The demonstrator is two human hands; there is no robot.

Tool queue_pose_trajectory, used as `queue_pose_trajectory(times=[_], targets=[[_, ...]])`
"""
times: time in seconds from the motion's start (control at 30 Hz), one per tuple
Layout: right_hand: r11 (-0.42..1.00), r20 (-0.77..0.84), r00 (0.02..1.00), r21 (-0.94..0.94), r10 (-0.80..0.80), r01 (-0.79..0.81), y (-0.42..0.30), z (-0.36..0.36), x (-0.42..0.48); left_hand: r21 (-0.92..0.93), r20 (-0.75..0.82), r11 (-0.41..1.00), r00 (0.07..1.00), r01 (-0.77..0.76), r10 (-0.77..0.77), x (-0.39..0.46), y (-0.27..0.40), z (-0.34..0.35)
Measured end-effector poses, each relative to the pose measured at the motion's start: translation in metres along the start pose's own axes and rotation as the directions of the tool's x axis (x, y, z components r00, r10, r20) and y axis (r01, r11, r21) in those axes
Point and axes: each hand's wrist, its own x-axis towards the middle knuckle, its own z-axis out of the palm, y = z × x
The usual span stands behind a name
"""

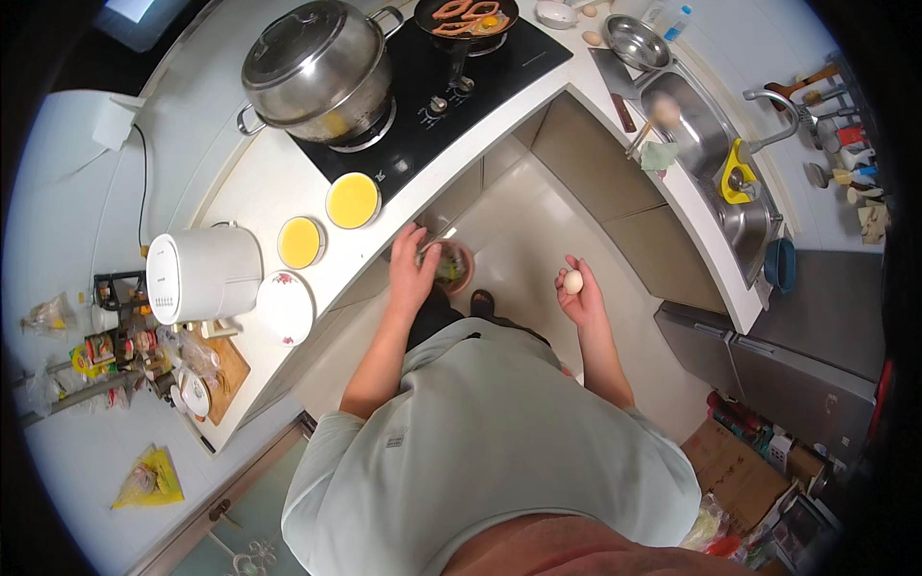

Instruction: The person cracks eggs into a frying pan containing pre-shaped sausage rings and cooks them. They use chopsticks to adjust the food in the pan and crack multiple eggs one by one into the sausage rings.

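An egg (573,281) rests in the fingers of my right hand (582,297), which is held over the floor at the right of my body. My left hand (412,270) is empty, fingers apart, by the counter edge and above a pinkish bin (464,268) on the floor. At the top, a black frying pan (425,27) on the hob holds several orange ring-shaped pieces and an egg with a visible yolk (490,22). More eggs (592,38) lie near a white bowl (555,14) at the back corner.
A large lidded steel pot (317,79) stands on the hob (425,122). Two round dishes of yellow liquid (353,200), a floral plate (286,308) and a white appliance (209,273) are on the left counter. A cleaver (612,75) and metal colander (637,42) lie near the sink (699,129).
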Motion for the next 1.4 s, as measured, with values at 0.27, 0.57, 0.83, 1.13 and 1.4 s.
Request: queue_pose_trajectory(times=[0.27,0.57,0.83,1.13,1.4], targets=[[0.983,-0.001,0.984,0.046,-0.179,0.179,-0.029,0.009,0.016,-0.142,0.064,0.984,0.991,-0.105,0.115,0.077,0.03,0.071],[0.936,-0.142,0.925,-0.023,-0.352,0.353,-0.084,0.045,0.055,0.267,-0.174,0.929,0.935,-0.256,0.308,0.278,0.071,0.091],[0.901,-0.067,0.902,-0.122,-0.427,0.417,-0.148,0.123,0.11,0.339,0.162,0.932,0.969,0.125,-0.189,0.376,0.054,0.107],[0.888,0.064,0.944,-0.322,-0.324,0.327,-0.197,0.187,0.183,0.288,0.096,0.945,0.977,0.154,-0.188,0.381,0.059,0.105],[-0.18,0.61,0.662,-0.78,-0.436,0.6,-0.208,0.317,0.233,-0.624,0.391,0.581,0.853,0.522,-0.345,0.373,0.117,0.164]])
